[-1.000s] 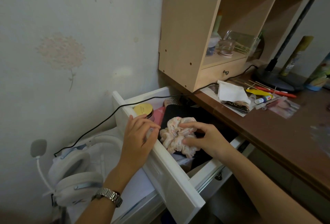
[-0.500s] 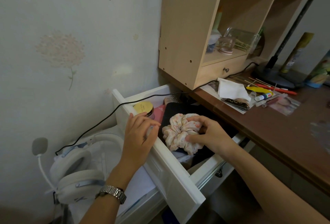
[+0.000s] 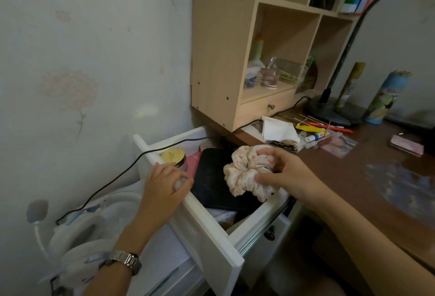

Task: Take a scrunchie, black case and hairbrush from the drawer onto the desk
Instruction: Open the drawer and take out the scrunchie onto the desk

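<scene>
The white drawer (image 3: pixel 207 232) stands pulled open beside the brown desk (image 3: pixel 367 192). My right hand (image 3: pixel 284 173) is shut on a cream, pink-speckled scrunchie (image 3: pixel 244 173), held above the drawer's right side near the desk edge. Under it in the drawer lies the black case (image 3: pixel 211 185), flat. The hairbrush (image 3: pixel 208 146) shows only its bristled head at the drawer's back, partly hidden. My left hand (image 3: pixel 164 185) grips the drawer's front-left edge, fingers curled over it.
A gold-lidded jar (image 3: pixel 173 155) and something pink sit in the drawer's back left. A black cable (image 3: pixel 117 178) crosses the drawer. White headphones (image 3: pixel 77 236) lie at left. On the desk: wooden shelf unit (image 3: pixel 226 60), tissue (image 3: pixel 277 129), pens, lamp base (image 3: pixel 327 110), tube (image 3: pixel 386 97).
My right hand has lifted the scrunchie off the black case and carried it up and right toward the desk. My left hand stays on the drawer edge.
</scene>
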A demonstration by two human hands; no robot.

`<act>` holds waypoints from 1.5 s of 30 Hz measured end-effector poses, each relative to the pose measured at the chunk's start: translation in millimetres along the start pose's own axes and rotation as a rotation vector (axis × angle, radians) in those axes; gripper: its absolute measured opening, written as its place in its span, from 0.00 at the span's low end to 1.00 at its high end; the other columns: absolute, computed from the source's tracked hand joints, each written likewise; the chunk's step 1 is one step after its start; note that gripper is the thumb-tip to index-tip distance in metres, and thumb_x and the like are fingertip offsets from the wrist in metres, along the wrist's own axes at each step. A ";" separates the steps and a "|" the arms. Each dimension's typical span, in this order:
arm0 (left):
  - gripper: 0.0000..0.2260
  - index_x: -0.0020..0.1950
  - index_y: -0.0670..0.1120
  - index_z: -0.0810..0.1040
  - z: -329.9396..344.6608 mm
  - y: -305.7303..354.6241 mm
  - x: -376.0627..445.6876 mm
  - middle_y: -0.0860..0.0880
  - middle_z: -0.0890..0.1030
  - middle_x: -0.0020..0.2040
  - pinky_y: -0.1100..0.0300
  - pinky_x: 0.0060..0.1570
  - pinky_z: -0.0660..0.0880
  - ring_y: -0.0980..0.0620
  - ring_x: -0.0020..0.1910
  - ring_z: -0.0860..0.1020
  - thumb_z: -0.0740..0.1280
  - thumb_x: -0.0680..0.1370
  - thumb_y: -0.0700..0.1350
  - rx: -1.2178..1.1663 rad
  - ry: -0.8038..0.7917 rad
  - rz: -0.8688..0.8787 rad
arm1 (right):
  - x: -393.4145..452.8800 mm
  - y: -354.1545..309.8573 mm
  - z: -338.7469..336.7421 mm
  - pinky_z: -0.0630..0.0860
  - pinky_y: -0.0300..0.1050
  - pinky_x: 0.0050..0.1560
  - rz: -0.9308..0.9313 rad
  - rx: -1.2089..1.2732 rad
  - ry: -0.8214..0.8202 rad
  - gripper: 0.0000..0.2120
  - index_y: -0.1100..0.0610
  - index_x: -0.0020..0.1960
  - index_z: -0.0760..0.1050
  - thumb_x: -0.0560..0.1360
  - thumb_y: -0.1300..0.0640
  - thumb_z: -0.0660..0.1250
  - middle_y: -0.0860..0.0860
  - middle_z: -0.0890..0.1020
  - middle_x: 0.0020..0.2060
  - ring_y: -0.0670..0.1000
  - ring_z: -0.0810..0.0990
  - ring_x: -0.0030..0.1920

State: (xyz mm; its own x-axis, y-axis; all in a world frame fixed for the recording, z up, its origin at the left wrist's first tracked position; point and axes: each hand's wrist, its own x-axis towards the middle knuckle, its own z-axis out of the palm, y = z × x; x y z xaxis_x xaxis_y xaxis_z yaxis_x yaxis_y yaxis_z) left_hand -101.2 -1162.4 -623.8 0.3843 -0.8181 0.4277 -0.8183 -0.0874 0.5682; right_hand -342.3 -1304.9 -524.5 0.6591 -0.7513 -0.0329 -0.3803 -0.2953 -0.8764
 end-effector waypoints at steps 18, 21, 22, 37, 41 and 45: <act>0.14 0.55 0.56 0.77 25.5 177.5 82.3 0.56 0.79 0.57 0.54 0.72 0.46 0.55 0.63 0.70 0.58 0.77 0.60 0.440 -0.184 0.418 | -105.9 22.3 -146.9 0.80 0.42 0.44 0.084 -0.005 0.436 0.26 0.52 0.62 0.72 0.67 0.62 0.76 0.51 0.80 0.51 0.49 0.82 0.48; 0.16 0.55 0.56 0.77 45.8 208.0 92.7 0.54 0.80 0.56 0.51 0.72 0.53 0.53 0.62 0.71 0.57 0.76 0.61 0.475 -0.249 0.483 | -124.8 33.3 -168.0 0.80 0.45 0.49 0.108 -0.015 0.502 0.27 0.52 0.63 0.72 0.67 0.61 0.76 0.50 0.80 0.51 0.50 0.82 0.48; 0.15 0.55 0.56 0.77 51.9 217.9 95.5 0.54 0.80 0.56 0.51 0.72 0.53 0.53 0.61 0.71 0.58 0.76 0.61 0.480 -0.266 0.505 | -130.9 37.2 -175.0 0.80 0.47 0.51 0.116 -0.017 0.521 0.27 0.52 0.63 0.72 0.66 0.60 0.76 0.50 0.80 0.51 0.50 0.81 0.49; 0.15 0.55 0.56 0.76 148.9 360.0 126.8 0.53 0.78 0.58 0.53 0.71 0.57 0.52 0.63 0.71 0.57 0.77 0.62 0.471 -0.418 0.812 | -212.1 83.5 -281.8 0.81 0.46 0.45 0.195 0.133 0.782 0.26 0.52 0.61 0.74 0.66 0.63 0.75 0.55 0.81 0.51 0.53 0.82 0.47; 0.16 0.58 0.55 0.75 175.6 388.5 125.8 0.53 0.77 0.59 0.55 0.67 0.61 0.53 0.62 0.71 0.57 0.77 0.61 0.456 -0.470 0.844 | -229.8 100.9 -309.0 0.79 0.41 0.38 0.251 0.172 0.820 0.25 0.52 0.60 0.74 0.66 0.64 0.75 0.52 0.81 0.45 0.49 0.82 0.40; 0.16 0.58 0.54 0.74 199.3 403.1 123.2 0.54 0.76 0.59 0.57 0.61 0.65 0.53 0.60 0.72 0.58 0.77 0.61 0.420 -0.531 0.835 | -242.8 120.4 -328.7 0.79 0.40 0.34 0.291 0.198 0.868 0.25 0.54 0.61 0.74 0.66 0.67 0.74 0.52 0.80 0.42 0.48 0.81 0.37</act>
State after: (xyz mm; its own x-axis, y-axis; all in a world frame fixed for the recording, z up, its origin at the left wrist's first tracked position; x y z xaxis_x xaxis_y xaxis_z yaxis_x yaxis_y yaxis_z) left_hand -468.9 -1411.7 -482.3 -0.5162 -0.8431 0.1508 -0.8565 0.5078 -0.0927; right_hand -761.4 -1352.0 -464.1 -0.1897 -0.9812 0.0366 -0.2840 0.0192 -0.9586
